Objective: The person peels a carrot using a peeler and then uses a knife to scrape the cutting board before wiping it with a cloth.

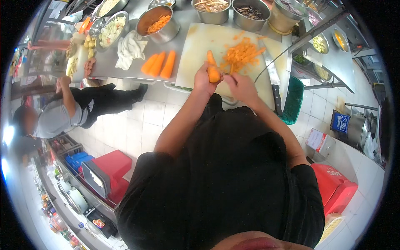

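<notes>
My left hand [204,80] is closed around a carrot [213,73], which is held above the near part of a white cutting board [200,40]. Close to the carrot's near end, my right hand [242,89] has its fingers curled around a small thin tool [231,67]. Most of that tool is hidden by the fingers, so its kind is unclear. Just beyond my right hand lies a heap of cut carrot pieces [242,54]. On the board's right side rests a kitchen knife [272,73] with a black handle pointing toward me.
Several whole carrots [168,64] and a white cloth [131,50] lie left of the board. A steel pot [173,28] holds carrot shreds. More steel pots [214,15] line the back. A green bin [293,100] stands below right. Another person [62,115] stands at left.
</notes>
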A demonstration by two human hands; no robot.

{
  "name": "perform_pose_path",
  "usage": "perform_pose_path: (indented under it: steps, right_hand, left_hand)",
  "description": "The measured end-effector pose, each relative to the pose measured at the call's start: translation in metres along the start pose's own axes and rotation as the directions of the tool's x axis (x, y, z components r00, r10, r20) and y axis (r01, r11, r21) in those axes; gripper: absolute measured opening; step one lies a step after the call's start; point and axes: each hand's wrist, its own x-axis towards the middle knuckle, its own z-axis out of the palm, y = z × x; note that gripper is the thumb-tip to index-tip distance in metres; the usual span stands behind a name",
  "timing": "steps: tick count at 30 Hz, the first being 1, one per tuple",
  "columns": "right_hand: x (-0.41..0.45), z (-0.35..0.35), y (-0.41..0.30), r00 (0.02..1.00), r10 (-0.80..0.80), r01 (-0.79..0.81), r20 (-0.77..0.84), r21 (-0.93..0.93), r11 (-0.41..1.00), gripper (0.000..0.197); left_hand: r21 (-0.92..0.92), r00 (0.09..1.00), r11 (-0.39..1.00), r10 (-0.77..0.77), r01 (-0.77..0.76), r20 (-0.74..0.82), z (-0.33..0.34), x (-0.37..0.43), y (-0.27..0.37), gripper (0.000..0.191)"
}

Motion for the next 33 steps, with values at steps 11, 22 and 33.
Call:
perform_pose_path:
  steps: [11, 22, 33]
  right_hand:
    - [0.012, -0.018, -0.001, 0.983, -0.044, 0.033, 0.176, 0.060, 0.998, 0.044]
    - [0.029, -0.028, 0.066, 0.960, 0.263, -0.261, 0.098, -0.030, 0.965, 0.057]
    - [-0.016, -0.014, -0.002, 0.991, 0.028, -0.042, 0.134, 0.103, 0.994, 0.049]
  left_hand:
    - [0.121, 0.998, 0.991, -0.045, 0.051, -0.047, 0.007, -0.013, 0.000, 0.041]
    - [0.221, 0.982, 0.963, -0.173, 0.155, 0.068, -0.014, -0.018, -0.011, 0.042]
    - [0.029, 0.995, 0.999, -0.041, 0.044, -0.089, -0.006, -0.004, -0.009, 0.045]
